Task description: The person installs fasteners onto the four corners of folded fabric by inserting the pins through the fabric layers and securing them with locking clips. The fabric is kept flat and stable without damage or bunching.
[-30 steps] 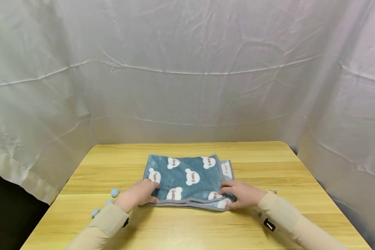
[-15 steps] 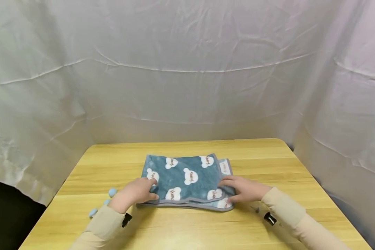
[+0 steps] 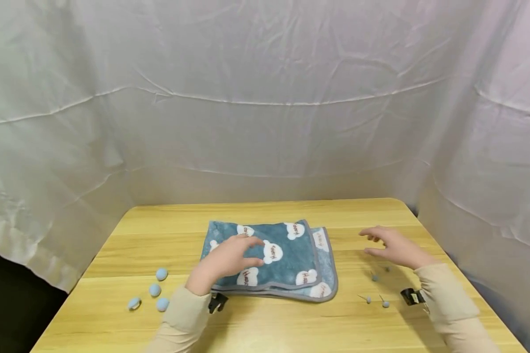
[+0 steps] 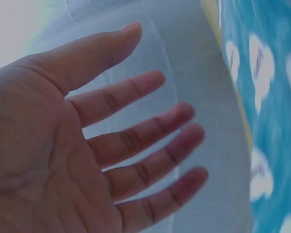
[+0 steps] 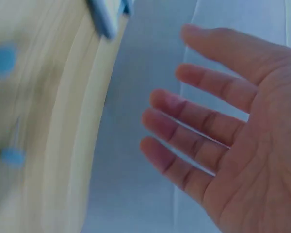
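A folded teal blanket (image 3: 287, 267) with white bear heads and a grey edging lies mid-table. Its upper layer leaves a strip of the lower layer showing at the right. My left hand (image 3: 227, 257) appears above the blanket's left part and covers some of it in the head view. Nothing is held there; in the left wrist view the fingers (image 4: 150, 141) are spread and relaxed. To the right of the blanket, my right hand (image 3: 395, 247) is raised over the table, holding nothing, with loosely bent fingers (image 5: 184, 126).
Several small light-blue round caps (image 3: 155, 289) lie on the wooden table (image 3: 265, 323) at the left. At the right are several thin pins with blue heads (image 3: 385, 304). A pale cloth curtain (image 3: 265, 137) surrounds the table's back and sides.
Both hands have come off the blanket. My right hand has moved right and away from its edge; my left has shifted right, above the cloth. The blanket stays folded.
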A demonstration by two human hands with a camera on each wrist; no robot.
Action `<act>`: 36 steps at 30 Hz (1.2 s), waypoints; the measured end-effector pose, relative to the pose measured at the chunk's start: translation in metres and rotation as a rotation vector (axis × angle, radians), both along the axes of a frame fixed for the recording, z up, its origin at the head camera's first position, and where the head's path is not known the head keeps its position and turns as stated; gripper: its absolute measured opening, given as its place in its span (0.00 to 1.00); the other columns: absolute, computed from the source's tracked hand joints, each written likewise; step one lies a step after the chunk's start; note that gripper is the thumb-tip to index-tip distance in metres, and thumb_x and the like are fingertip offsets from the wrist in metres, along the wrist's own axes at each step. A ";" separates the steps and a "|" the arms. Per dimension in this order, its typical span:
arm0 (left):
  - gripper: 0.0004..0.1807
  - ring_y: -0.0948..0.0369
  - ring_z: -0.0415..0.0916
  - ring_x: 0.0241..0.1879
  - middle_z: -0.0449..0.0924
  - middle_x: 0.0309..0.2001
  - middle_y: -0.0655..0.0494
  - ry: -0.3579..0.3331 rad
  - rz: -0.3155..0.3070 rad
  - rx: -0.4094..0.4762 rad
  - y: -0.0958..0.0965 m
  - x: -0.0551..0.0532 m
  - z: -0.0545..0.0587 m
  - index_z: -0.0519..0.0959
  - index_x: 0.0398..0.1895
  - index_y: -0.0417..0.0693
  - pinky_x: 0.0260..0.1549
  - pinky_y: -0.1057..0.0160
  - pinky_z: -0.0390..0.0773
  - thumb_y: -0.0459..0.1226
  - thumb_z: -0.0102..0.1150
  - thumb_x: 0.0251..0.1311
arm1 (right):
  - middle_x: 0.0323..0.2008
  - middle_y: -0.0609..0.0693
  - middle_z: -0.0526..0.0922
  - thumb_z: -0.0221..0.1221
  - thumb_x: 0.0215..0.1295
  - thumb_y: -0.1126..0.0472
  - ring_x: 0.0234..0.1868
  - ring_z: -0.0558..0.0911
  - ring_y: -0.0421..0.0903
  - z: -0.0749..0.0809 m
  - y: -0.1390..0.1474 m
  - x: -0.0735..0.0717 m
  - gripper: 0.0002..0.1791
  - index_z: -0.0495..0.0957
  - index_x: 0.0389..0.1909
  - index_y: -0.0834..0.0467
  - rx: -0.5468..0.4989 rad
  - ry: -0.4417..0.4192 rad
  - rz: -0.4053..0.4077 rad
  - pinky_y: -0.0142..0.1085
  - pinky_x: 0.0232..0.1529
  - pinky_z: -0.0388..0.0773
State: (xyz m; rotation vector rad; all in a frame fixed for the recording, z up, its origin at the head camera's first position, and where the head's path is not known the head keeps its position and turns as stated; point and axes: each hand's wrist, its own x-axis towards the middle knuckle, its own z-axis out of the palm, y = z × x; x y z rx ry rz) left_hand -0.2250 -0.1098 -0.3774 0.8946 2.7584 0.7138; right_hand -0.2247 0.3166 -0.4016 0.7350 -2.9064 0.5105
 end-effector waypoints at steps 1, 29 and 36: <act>0.23 0.50 0.75 0.58 0.77 0.58 0.50 -0.010 -0.026 0.008 0.005 -0.002 -0.002 0.76 0.61 0.51 0.52 0.50 0.76 0.45 0.62 0.63 | 0.40 0.53 0.83 0.67 0.59 0.59 0.38 0.80 0.47 -0.002 0.007 0.000 0.22 0.78 0.52 0.64 0.004 -0.012 -0.016 0.42 0.39 0.78; 0.10 0.66 0.66 0.31 0.74 0.33 0.62 0.063 -0.047 -0.154 0.102 0.013 -0.072 0.80 0.39 0.57 0.29 0.67 0.68 0.47 0.67 0.57 | 0.23 0.40 0.73 0.65 0.50 0.68 0.26 0.67 0.33 -0.051 0.048 0.008 0.09 0.74 0.24 0.54 0.061 -0.167 -0.136 0.30 0.28 0.65; 0.05 0.68 0.71 0.30 0.80 0.33 0.62 0.106 -0.030 -0.023 0.105 0.012 -0.072 0.84 0.39 0.55 0.30 0.71 0.70 0.42 0.59 0.65 | 0.24 0.40 0.75 0.64 0.55 0.65 0.26 0.68 0.33 -0.045 0.040 0.008 0.07 0.77 0.25 0.52 0.047 -0.163 -0.141 0.31 0.29 0.68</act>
